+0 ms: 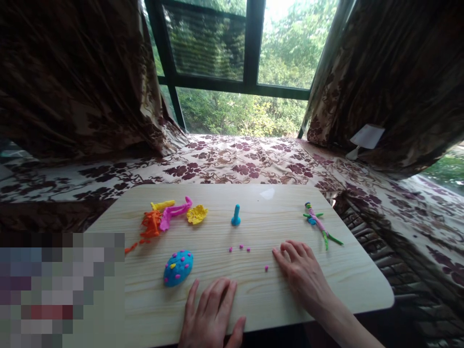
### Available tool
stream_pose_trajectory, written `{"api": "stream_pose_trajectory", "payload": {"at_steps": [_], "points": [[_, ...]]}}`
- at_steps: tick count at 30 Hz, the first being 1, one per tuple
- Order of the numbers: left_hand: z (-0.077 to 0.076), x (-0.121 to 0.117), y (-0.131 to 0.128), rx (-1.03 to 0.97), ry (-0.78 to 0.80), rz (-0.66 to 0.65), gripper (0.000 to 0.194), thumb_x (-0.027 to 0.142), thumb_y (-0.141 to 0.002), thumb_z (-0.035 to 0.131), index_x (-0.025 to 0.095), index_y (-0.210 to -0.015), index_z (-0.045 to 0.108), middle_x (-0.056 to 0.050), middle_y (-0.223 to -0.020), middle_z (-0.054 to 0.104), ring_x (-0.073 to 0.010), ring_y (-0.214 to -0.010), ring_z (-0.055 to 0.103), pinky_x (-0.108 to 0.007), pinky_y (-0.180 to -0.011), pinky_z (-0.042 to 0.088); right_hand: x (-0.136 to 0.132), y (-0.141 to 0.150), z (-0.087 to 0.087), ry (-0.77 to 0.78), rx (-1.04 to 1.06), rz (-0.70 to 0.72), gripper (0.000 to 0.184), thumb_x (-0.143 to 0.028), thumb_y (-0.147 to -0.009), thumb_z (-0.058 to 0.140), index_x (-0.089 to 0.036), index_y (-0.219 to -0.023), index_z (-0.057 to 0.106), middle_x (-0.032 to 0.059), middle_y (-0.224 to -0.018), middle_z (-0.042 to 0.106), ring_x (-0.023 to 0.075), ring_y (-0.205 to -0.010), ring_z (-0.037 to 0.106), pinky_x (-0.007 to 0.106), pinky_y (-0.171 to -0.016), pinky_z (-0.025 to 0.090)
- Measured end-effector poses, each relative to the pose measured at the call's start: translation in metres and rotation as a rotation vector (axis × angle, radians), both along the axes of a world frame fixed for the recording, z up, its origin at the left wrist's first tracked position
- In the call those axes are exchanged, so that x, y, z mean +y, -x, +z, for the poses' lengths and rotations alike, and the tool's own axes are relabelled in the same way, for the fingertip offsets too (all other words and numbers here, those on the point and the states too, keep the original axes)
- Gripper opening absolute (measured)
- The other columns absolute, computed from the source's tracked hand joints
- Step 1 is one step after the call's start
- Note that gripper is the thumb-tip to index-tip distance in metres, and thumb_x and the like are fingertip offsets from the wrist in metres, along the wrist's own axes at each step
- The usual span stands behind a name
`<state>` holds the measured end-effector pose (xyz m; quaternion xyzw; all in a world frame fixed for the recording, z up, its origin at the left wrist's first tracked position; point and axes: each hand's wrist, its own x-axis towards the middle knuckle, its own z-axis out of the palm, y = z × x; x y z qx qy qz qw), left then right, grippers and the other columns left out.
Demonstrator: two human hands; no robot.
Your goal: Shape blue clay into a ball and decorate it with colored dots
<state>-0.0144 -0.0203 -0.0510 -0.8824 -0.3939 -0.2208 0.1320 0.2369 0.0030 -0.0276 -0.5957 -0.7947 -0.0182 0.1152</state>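
Observation:
My left hand [210,311] lies palm down at the table's near edge with its fingers spread, just below a blue modelling clay dome [178,268] dotted with pink and one yellow bit. My right hand [299,270] rests on the tabletop, fingers loosely stretched and slightly bent; what lies under them, if anything, is hidden. Close to its left is a tiny pink clay ball [266,268]. Several more pink balls [241,247] sit farther left. Beyond them a blue clay stem [236,215] stands upright on a wider foot.
On the wooden table [217,193], orange clay [151,224], a pink strip [176,210] and a yellow flattened piece [197,214] lie at the far left. A pink and green clay figure [316,220] lies at right. A small white lamp [367,137] stands on the floral cloth [246,154].

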Motion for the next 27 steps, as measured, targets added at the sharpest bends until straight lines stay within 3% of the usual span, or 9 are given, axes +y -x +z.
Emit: {"api": "stream_pose_trajectory", "payload": {"at_steps": [7,13,18,24,27], "points": [[-0.002,0.001,0.0,-0.01,0.012,0.015,0.046,0.031,-0.075,0.055,0.014,-0.118,0.054,-0.011,-0.11,0.064,-0.0213,-0.106,0.053,-0.049,-0.108,0.007,0.011,0.005,0.0,0.014,-0.054,-0.007,0.043,-0.015,-0.083,0.051,-0.027,-0.124,0.047,0.0066,-0.113,0.052,0.0247,-0.112,0.039,0.039,-0.097,0.028],[-0.004,0.003,0.001,0.003,-0.014,-0.003,0.045,0.031,-0.075,0.054,0.014,-0.117,0.055,-0.01,-0.108,0.065,-0.02,-0.104,0.054,-0.047,-0.109,0.006,-0.006,0.005,-0.01,-0.022,-0.046,-0.016,0.045,-0.015,-0.082,0.053,-0.023,-0.126,0.046,0.007,-0.121,0.051,0.026,-0.118,0.034,0.041,-0.101,0.022],[-0.004,0.004,0.0,-0.003,0.002,0.01,0.046,0.031,-0.075,0.055,0.014,-0.117,0.055,-0.01,-0.109,0.065,-0.0206,-0.105,0.053,-0.047,-0.109,0.007,0.003,0.01,-0.009,0.002,-0.002,-0.022,0.042,-0.017,-0.083,0.052,-0.029,-0.123,0.048,0.0046,-0.121,0.051,0.0243,-0.118,0.035,0.04,-0.099,0.026],[-0.009,0.003,0.004,0.031,0.021,0.008,0.047,0.033,-0.077,0.053,0.016,-0.121,0.052,-0.009,-0.112,0.063,-0.0203,-0.107,0.052,-0.046,-0.109,0.006,-0.007,-0.001,-0.018,-0.012,-0.012,-0.066,0.053,-0.01,-0.077,0.053,-0.02,-0.128,0.044,0.0061,-0.128,0.047,0.0249,-0.123,0.03,0.038,-0.102,0.025],[-0.009,0.002,0.004,0.039,0.029,0.009,0.048,0.033,-0.077,0.053,0.016,-0.121,0.051,-0.009,-0.113,0.063,-0.0207,-0.108,0.052,-0.046,-0.109,0.007,-0.005,0.002,-0.017,-0.019,-0.009,-0.03,0.051,-0.013,-0.079,0.053,-0.023,-0.128,0.044,0.0048,-0.128,0.047,0.0241,-0.124,0.029,0.039,-0.102,0.025]]}}
